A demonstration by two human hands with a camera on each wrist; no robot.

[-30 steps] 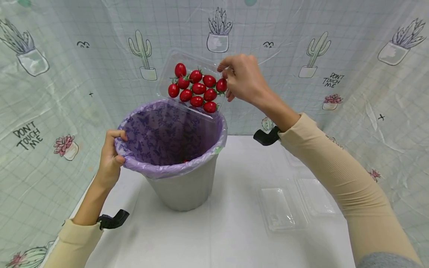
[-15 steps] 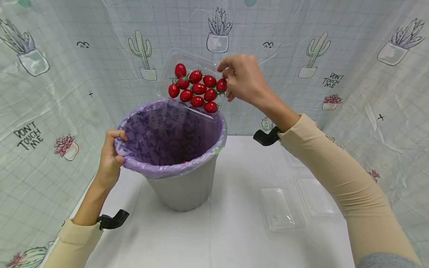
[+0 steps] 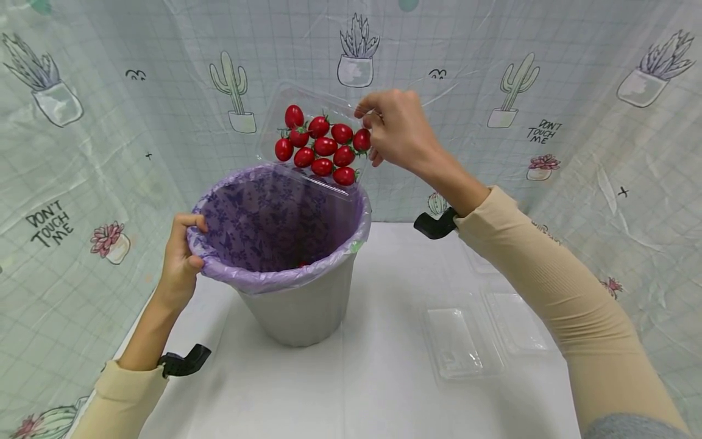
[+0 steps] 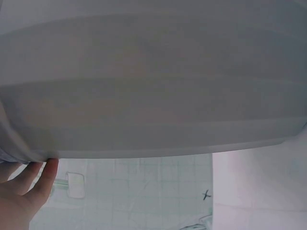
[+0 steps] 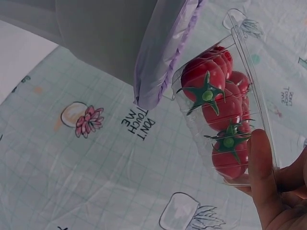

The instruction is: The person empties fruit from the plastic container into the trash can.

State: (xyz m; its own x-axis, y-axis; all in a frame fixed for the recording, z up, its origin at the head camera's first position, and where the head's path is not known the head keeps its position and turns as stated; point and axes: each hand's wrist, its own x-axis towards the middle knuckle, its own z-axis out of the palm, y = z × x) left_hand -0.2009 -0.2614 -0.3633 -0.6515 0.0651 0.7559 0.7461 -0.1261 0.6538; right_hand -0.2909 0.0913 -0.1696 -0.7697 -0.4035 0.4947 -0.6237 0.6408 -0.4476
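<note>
A grey bin [image 3: 301, 311] with a purple butterfly-patterned liner [image 3: 263, 277] folded over its rim stands left of centre. My left hand [image 3: 180, 262] grips the rim at its left side, and its fingers [image 4: 45, 179] show against the bin's wall in the left wrist view. With my right hand [image 3: 397, 131] I hold a clear plastic tray [image 3: 274, 113] by its right end, tilted over the bin's back rim. Several red cherry tomatoes [image 3: 325, 146] with green stems lie in the tray. Deep in the bin a small bit of red shows; the rest inside is dark.
To the right of the bin, clear plastic containers [image 3: 455, 341] lie on the white table [image 3: 384, 390]. A plant-printed curtain [image 3: 301, 36] surrounds the table at the back and sides. Each wrist wears a black mount [image 3: 436, 224].
Almost nothing differs; both hands, the tray of tomatoes and the bin keep their places, and the view shifts very slightly.
</note>
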